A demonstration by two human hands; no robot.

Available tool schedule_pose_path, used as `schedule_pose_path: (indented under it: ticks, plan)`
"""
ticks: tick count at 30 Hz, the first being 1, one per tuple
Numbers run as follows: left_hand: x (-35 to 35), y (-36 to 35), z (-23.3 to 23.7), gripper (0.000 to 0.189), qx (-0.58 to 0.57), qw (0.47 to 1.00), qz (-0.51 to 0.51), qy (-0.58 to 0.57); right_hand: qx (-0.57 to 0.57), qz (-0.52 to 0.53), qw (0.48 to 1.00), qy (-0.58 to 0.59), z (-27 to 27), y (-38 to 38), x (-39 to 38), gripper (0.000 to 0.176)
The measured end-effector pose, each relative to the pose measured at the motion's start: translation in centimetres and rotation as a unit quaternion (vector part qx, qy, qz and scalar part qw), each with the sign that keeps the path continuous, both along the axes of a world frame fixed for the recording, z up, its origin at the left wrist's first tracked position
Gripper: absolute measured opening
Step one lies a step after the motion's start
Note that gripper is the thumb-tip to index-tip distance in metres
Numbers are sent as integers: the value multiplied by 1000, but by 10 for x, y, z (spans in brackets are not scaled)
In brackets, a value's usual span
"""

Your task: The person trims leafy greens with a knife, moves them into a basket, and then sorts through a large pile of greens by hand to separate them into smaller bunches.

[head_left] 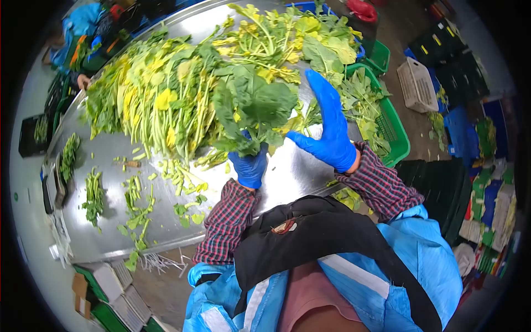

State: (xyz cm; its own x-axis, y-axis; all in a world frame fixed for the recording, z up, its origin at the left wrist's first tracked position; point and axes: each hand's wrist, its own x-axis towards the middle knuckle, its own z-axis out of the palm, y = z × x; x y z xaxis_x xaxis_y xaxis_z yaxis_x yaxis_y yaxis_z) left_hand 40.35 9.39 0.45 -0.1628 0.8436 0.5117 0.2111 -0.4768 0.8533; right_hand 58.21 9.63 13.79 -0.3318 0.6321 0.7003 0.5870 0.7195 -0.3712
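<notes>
My left hand (250,167), in a blue glove, is closed round the stems of a bunch of leafy greens (254,102), whose broad dark leaves stand up above the fist. To the right, my right hand (330,130), also gloved in blue, is open with the fingers together and the thumb spread away, and nothing in it. Behind and left of the held bunch lies a big heap of greens (160,94) with yellowed leaves and long pale stems. More yellow-green leaves (265,39) lie at the far side of the metal table (182,224).
Cut stem pieces (180,178) and a small bunch (94,193) lie on the table's left part. A green crate (395,135) with leaves stands at the right edge, a white crate (416,86) beyond it. Another person's hand (83,82) shows at the far left edge.
</notes>
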Motion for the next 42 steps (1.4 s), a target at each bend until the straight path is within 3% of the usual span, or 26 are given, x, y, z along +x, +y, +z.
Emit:
schedule_pose_path:
  ticks: [1, 3, 5, 7, 8, 9, 10, 11, 12, 13, 14, 15, 17, 19, 20, 21, 23, 24, 25, 31, 35, 37, 38, 39, 40, 42]
  plan:
    - [-6, 2, 34, 30, 35, 997, -4, 66, -115, 59, 990, 57, -9, -2, -6, 74]
    - [-31, 10, 21, 29, 79, 950, 68, 296, -339, 155, 912, 169, -22, -12, -16, 83]
    - [-46, 15, 40, 17, 135, 919, 13, 369, -427, 209, 849, 228, -24, -32, -35, 71]
    - [-57, 19, 39, 15, 206, 908, 30, 364, -567, 196, 683, 416, -30, -36, -45, 56]
    - [-63, 20, 33, 15, 208, 914, 28, 346, -488, 207, 765, 365, -32, -41, -51, 46]
    - [-68, 21, 26, 16, 212, 920, 27, 330, -492, 205, 763, 366, -33, -44, -58, 46]
    - [-69, 21, 13, 17, 114, 967, -18, 227, -479, 205, 765, 378, -35, -46, -65, 45]
    - [-75, 28, -10, 16, -3, 970, -93, 225, -465, 205, 767, 392, -36, -49, -72, 45]
    - [-74, 33, -43, 17, -76, 981, -140, 115, -426, 187, 819, 336, -29, -52, -80, 45]
    - [-78, 35, -69, 17, -148, 973, -180, 4, -428, 190, 815, 340, -26, -54, -88, 45]
    - [-73, 28, -78, 16, -248, 916, -223, -223, -394, 168, 853, 300, -26, -56, -96, 48]
    - [-77, 34, -109, 19, -284, 895, -261, -224, -354, 146, 887, 259, -26, -56, -103, 50]
    - [-74, 28, -113, 23, -304, 877, -274, -252, -315, 130, 912, 226, -32, -59, -119, 54]
    - [-74, 21, -99, 27, -260, 910, -244, -210, -342, 142, 891, 265, -41, -59, -127, 64]
    - [-77, 16, -91, 29, -218, 939, -210, -165, -368, 95, 919, 107, -36, -57, -118, 78]
    - [-81, 12, -81, 31, -169, 965, -168, -110, -363, 89, 922, 103, -31, -54, -115, 78]
    - [-94, 10, -67, 35, -69, 995, -67, 20, -349, 170, 887, 249, -21, -50, -108, 73]
    - [-109, 15, -60, 35, -25, 973, -39, 225, -338, 104, 924, 147, -5, -47, -97, 80]
    - [-114, 14, -51, 29, 71, 937, 47, 338, -368, 99, 897, 225, -2, -49, -88, 78]
    - [-126, 8, -22, 16, 211, 889, 84, 397, -284, 21, 916, 282, 31, -55, -85, 64]
    - [-117, 12, -17, 12, 201, 889, 88, 402, -253, 61, 950, 175, 36, -49, -113, 58]
    - [-114, 11, -19, 10, 214, 874, 80, 429, -297, 88, 946, 91, 27, -41, -114, 32]
    - [-112, 11, -31, 11, 173, 880, 91, 432, -198, 68, 975, 70, 23, -40, -116, 10]
    - [-112, 14, -36, 12, 135, 884, 103, 435, -195, 76, 975, 73, 29, -42, -116, 10]
    - [-115, 2, -4, 15, 184, 871, 90, 447, -181, 87, 965, 167, 39, -47, -112, 11]
    - [-115, 4, -27, 16, 140, 896, 105, 408, -90, 108, 950, 279, 59, -45, -97, 11]
